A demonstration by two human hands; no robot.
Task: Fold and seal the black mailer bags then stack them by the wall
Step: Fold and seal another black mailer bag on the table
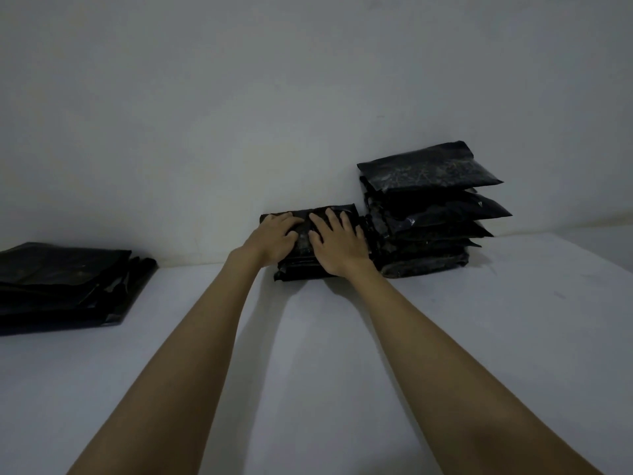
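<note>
Table point(308, 337): white surface; your two forearms extend across it toward the wall.
Flat bags point(65, 286): loose black pile at your far left, well apart from your hands.
Left hand point(274, 240): fingers extended, pressing flat on the low stack.
Right hand point(337, 243): fingers spread, pressing flat on the same stack, grasping nothing.
Low stack point(301, 269): sealed black mailers, against the wall.
Tall stack point(431, 214): just beside it on your right, also at the wall point(308, 97).

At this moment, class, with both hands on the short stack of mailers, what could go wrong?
1. The tall stack beside it is uneven, its bags fanning out rightward; a nudge might topple it.
2. The left hand and right hand press the short stack, whose glossy bags may slide apart.
</note>
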